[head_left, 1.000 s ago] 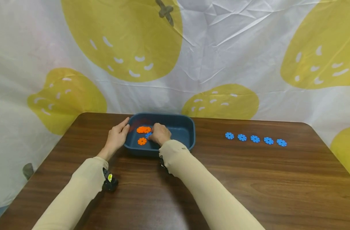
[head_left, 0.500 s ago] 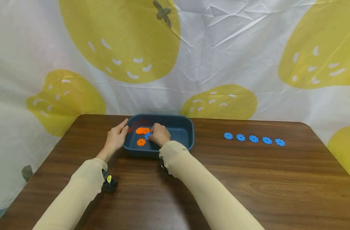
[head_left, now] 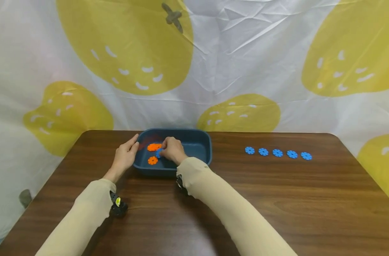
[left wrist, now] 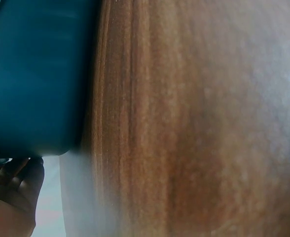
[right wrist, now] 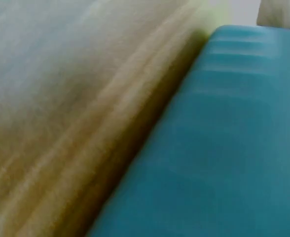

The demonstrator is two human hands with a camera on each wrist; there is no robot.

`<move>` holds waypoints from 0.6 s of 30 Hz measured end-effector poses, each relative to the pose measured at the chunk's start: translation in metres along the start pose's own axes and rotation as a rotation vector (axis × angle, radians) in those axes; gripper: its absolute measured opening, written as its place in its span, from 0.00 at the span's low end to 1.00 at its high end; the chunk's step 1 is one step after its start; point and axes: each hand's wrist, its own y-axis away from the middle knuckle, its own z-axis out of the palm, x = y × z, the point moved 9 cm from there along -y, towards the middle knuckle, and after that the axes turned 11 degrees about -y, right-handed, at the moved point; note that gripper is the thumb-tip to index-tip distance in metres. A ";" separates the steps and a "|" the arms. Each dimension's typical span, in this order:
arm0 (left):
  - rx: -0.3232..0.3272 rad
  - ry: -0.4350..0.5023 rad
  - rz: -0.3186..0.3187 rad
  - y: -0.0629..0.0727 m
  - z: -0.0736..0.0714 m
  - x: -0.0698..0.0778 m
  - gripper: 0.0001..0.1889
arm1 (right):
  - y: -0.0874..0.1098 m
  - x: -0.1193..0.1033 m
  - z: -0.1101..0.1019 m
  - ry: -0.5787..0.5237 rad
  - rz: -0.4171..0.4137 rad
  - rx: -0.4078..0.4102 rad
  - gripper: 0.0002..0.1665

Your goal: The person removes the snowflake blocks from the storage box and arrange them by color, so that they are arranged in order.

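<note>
In the head view, a dark blue rectangular basin stands near the table's back edge. My left hand holds its left end, thumb and index finger at the rim; in the left wrist view several fingers touch the outside of the end wall. Inside the basin, my right hand pinches a blue notched plastic disc, partly hidden by the fingers. Orange notched discs lie overlapped beside it, with a single orange disc nearer the front. The right wrist view shows the basin's outer wall, not the fingertips.
Several blue notched discs lie flat in a spaced row on the brown wooden table, right of the basin. A white cloth with yellow fruit prints hangs behind the table.
The head view has shifted slightly, so everything on the table appears a little further left. Both hands keep their places at the basin, the right one still at the blue disc.
</note>
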 end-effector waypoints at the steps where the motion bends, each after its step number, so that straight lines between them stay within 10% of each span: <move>1: 0.002 0.001 0.001 0.000 0.000 0.000 0.24 | 0.001 -0.001 -0.002 -0.019 -0.007 0.003 0.09; 18: 0.022 -0.018 0.026 0.002 -0.002 0.003 0.24 | 0.021 0.007 -0.076 -0.330 -0.089 0.061 0.08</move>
